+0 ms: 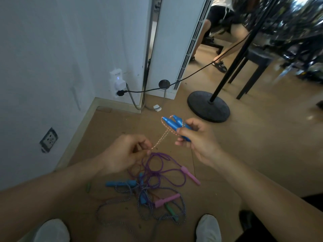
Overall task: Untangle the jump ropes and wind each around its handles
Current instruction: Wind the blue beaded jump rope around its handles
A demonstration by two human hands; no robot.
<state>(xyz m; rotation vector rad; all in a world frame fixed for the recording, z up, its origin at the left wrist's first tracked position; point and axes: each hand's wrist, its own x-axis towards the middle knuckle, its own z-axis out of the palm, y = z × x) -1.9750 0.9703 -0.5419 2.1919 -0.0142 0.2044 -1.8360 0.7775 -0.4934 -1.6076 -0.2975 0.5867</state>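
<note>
Right hand (199, 137) grips two blue handles (176, 124); left hand (125, 152) pinches their pink rope (160, 140); tangled ropes (153, 186) on floor (253, 154).

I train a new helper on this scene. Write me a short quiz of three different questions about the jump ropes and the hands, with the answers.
1. True or false: the right hand holds two blue handles together.
2. Fill in: the purple rope lying on the floor ends in ___ handles.
3. What does the left hand pinch? A) nothing B) the purple rope C) the pink-white rope
Key: 1 true; 2 pink; 3 C.
</note>
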